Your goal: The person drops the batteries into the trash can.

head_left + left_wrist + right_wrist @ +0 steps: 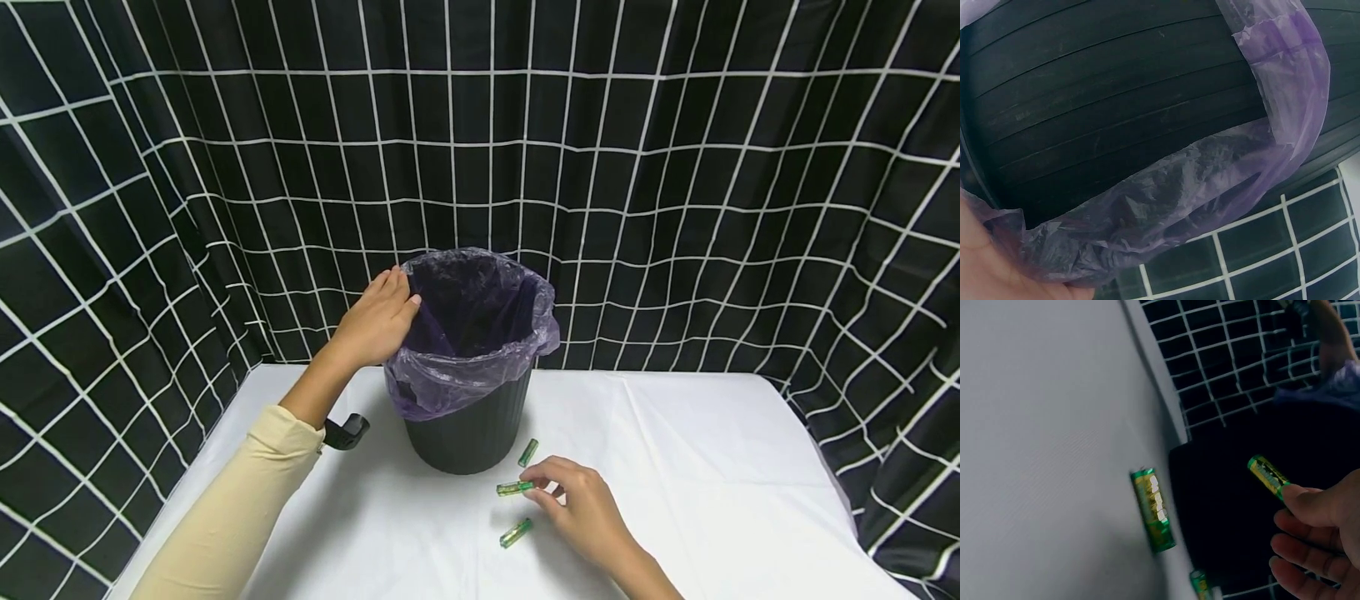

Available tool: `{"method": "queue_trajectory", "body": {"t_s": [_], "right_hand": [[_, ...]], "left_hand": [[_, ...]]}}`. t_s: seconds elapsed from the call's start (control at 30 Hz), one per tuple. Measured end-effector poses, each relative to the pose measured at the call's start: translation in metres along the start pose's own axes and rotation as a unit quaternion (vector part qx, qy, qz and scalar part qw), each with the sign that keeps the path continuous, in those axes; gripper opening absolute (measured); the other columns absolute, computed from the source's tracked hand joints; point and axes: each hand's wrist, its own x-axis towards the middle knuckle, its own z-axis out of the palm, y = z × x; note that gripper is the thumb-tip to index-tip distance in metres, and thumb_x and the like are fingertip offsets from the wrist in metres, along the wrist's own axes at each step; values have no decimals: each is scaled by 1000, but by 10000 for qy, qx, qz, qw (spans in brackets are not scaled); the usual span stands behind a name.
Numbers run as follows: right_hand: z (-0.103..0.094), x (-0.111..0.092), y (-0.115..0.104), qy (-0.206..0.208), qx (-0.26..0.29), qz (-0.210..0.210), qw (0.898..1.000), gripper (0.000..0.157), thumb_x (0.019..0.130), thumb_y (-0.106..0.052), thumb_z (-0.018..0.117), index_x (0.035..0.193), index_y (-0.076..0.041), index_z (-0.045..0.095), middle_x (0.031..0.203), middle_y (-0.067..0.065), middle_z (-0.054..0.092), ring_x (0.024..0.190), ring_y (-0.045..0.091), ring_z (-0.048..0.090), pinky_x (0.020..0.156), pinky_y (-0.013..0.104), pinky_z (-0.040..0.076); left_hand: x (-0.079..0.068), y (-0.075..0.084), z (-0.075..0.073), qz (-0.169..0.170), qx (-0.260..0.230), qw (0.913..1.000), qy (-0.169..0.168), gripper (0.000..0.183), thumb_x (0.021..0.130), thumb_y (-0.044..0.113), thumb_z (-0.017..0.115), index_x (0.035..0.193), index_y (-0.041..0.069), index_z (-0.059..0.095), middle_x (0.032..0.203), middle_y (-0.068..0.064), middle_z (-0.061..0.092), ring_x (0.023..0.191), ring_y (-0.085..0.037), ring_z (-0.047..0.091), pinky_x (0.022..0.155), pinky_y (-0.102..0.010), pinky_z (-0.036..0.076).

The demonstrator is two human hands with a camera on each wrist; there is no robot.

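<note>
A dark trash bin (468, 429) lined with a translucent purple bag (457, 379) stands upright on a white-covered table. My left hand (377, 317) holds the bin's left rim over the bag; in the left wrist view part of the palm (991, 269) shows against the plastic. Between thumb and fingers, my right hand (581, 508) pinches one end of a green and gold battery (513, 488), in front of the bin. Two similar batteries lie on the table: one (528, 452) near the bin's base, another (516, 532) nearer me. The right wrist view shows the pinched battery (1267, 475) sticking out past the thumb.
A black curtain with a white grid (637, 183) hangs behind the table and along both sides. White cloth (675, 467) covers the tabletop, lightly creased at right. A black strap device (347, 432) sits at my left wrist, below the cream sleeve (240, 492).
</note>
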Motion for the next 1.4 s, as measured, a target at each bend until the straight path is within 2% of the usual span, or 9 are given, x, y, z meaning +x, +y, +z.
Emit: {"method": "queue_trajectory", "body": {"t_s": [0.23,0.43,0.5,0.67,0.77,0.83,0.97,1.27,1.4], "right_hand": [[-18,8,-25,603,110,-817,9948,28,75,4,85,97,-12,77,92,-7,73,77,9,67,62,25,58],[-41,10,-44,790,130,-904,9927,30,79,2,83,101,-15,77,98,-9,73,81,12,66,66,13,51],[-47,10,-48,830,174,-911,9922,30,79,3,82,102,-16,77,100,-8,73,83,12,66,68,13,51],[-57,14,-60,1061,167,-1290,9858,33,78,4,82,104,-16,77,101,-6,73,91,14,68,84,13,51],[-62,19,-68,1246,63,-1675,9780,18,87,-8,78,104,-14,77,100,-4,73,93,15,68,91,13,50],[-66,24,-73,1373,-15,-1909,9720,11,95,-18,73,104,-13,77,99,-3,73,90,15,68,90,14,51],[-73,35,-84,1528,-129,-2238,9625,27,103,-32,60,101,-11,78,96,-3,72,86,14,67,86,16,52],[-94,64,-104,1573,-208,-2654,9510,26,103,-28,62,102,-8,78,96,0,74,86,17,70,86,18,54],[-103,77,-111,1511,-283,-2784,9481,14,92,-13,73,103,-7,79,98,2,75,89,19,71,87,21,55]], "left_hand": [[0,1,-1,4,-64,10000,33,62,111,30,20,155,-13,17,165,-26,12,156,-33,4,127,-39,2],[1,0,1,89,43,9999,71,61,110,28,21,154,-15,19,164,-28,14,155,-34,7,127,-39,2],[1,-1,2,137,99,9998,97,61,110,28,22,153,-15,20,164,-28,15,155,-35,9,127,-40,3],[0,0,2,218,167,9995,157,60,110,26,23,152,-17,21,163,-30,17,155,-36,11,127,-40,4],[1,0,2,211,136,9996,151,60,110,26,24,152,-17,21,163,-30,16,155,-36,10,127,-40,4],[1,-1,2,198,126,9996,147,61,110,26,24,152,-17,20,163,-30,16,155,-37,9,127,-41,4],[1,0,1,188,142,9996,159,61,110,26,23,152,-17,20,163,-30,16,155,-37,10,127,-41,4],[0,1,0,188,211,9994,175,60,110,26,25,152,-16,21,163,-29,18,155,-36,11,127,-40,5],[1,0,1,177,214,9995,147,60,110,26,24,153,-16,20,163,-29,17,155,-36,9,127,-40,5]]}}
